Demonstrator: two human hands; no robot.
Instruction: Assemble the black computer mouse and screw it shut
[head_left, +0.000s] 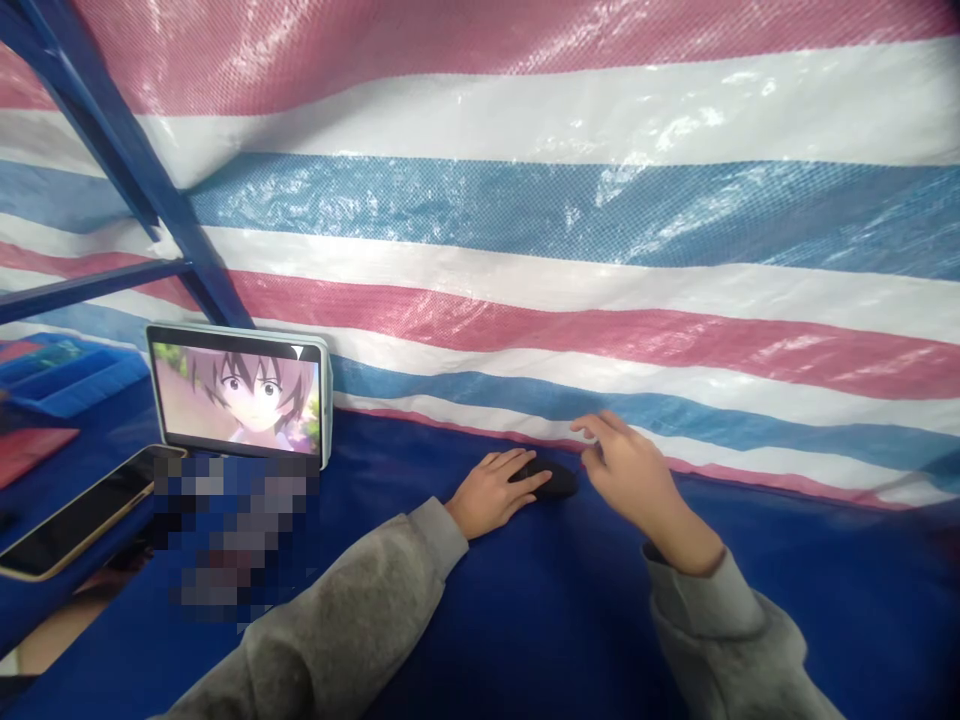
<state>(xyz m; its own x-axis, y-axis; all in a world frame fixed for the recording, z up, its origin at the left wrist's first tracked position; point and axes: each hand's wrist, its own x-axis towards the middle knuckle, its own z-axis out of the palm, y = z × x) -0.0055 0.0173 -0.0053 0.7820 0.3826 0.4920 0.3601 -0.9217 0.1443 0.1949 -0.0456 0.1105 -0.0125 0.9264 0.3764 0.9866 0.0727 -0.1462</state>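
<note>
On the dark blue surface, a black computer mouse [556,480] lies close to the striped sheet. My left hand [498,492] rests at the left end of the mouse, its fingers spread and the fingertips touching the mouse. Just right of the mouse, my right hand [630,470] is raised with the index finger stretched to the left and bent, and the thumb below it. Nothing shows between those fingers, and they are apart. Part of the mouse is hidden under my left fingers.
A tablet [240,395] showing a cartoon face stands at the left. In front of it lies a phone [82,515]. Blue trays [82,375] and a red item [30,452] sit farther left. A blue metal frame [112,130] and striped sheeting [525,200] rise behind.
</note>
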